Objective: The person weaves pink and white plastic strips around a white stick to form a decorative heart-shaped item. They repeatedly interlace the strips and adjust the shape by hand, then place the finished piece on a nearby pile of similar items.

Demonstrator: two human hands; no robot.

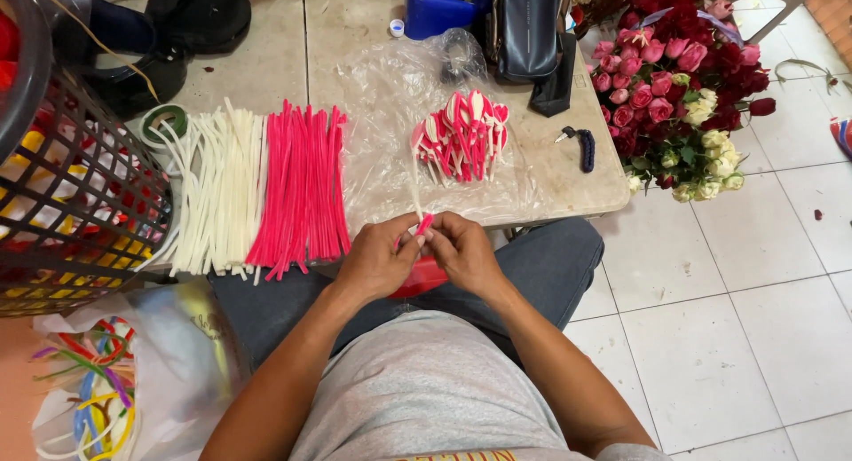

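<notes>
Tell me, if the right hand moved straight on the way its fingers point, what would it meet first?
Probably the left hand: the right hand points left toward it, both pinching a pink pipe cleaner.

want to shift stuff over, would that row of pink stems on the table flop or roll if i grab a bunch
The pink stems look thin, long and fuzzy, so a bunch would probably bend and droop at the ends. They lie loose side by side next to the white stems, so some would likely slip out. Probably very light, and the fuzz should keep them from rolling far.
</notes>
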